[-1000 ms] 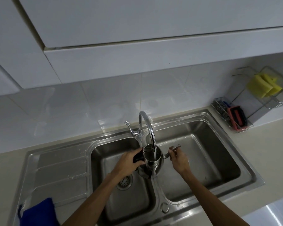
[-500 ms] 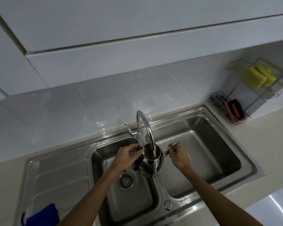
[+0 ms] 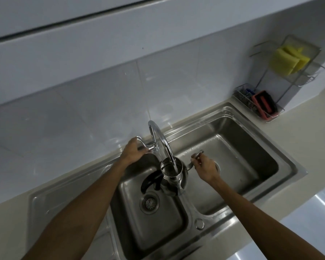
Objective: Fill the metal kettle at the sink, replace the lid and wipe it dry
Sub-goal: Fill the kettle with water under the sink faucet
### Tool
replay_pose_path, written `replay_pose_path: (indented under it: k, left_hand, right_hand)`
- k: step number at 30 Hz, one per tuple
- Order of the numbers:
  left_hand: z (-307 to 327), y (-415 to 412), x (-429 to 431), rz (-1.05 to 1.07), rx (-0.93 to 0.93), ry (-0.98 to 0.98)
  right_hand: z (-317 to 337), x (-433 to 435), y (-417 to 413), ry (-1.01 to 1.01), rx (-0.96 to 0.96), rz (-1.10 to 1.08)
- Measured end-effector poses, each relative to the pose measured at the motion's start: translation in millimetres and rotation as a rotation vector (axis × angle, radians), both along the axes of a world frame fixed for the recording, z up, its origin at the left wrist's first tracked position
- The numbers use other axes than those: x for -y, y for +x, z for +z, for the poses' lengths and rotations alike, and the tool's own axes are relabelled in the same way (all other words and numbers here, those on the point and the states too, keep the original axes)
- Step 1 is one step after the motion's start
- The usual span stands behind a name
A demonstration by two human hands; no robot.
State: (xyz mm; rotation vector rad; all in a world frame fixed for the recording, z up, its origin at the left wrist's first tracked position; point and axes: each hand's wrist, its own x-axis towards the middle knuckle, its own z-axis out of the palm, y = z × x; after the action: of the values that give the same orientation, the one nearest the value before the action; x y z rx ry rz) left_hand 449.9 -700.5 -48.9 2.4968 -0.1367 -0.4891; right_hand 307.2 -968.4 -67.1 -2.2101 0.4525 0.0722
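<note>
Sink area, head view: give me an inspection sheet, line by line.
Surface: steel double sink set in a pale counter.
Job's things: open kettle under the tap, water running in; lid not identified.
Clutter: wire rack holding yellow sponges; red-and-black scrubber below.
Grippers: left hand on the tap lever; right hand grips a small metal part by the kettle's spout side.
Cables: nothing seen.
Surroundings: white tiled wall, cabinet overhead.
</note>
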Motion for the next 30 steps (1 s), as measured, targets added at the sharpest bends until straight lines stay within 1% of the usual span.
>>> replay_pose_path:
  k: [4, 7, 11, 17, 19, 21, 24, 30]
  left_hand:
    - [-7, 22, -14, -0.087, -0.021, 0.150]
    - [1, 30, -17, -0.168, -0.036, 0.262]
    - [7, 40, -15, -0.205, -0.078, 0.324]
    - [-10, 65, -17, -0.222, -0.162, 0.305]
    - [4, 57, -8, -0.218, -0.189, 0.303]
    - [10, 53, 1, -0.224, -0.195, 0.320]
    - [3, 54, 5, -0.201, -0.180, 0.339]
    - [2, 51, 3, -0.133, -0.179, 0.244]
  right_hand:
    - [-2, 1, 0, 0.023, 0.028, 0.012]
    - [-5, 1, 0, 0.018, 0.022, 0.009]
    - [-7, 3, 1, 0.008, 0.022, 0.004]
    - [-4, 1, 1, -0.002, 0.017, 0.012]
    - [-5, 2, 0, -0.001, 0.017, 0.019]
    - [-6, 2, 0, -0.007, 0.019, 0.023]
    - [-8, 2, 0, 0.011, 0.024, 0.024]
    - [-9, 2, 1, 0.018, 0.008, 0.024]
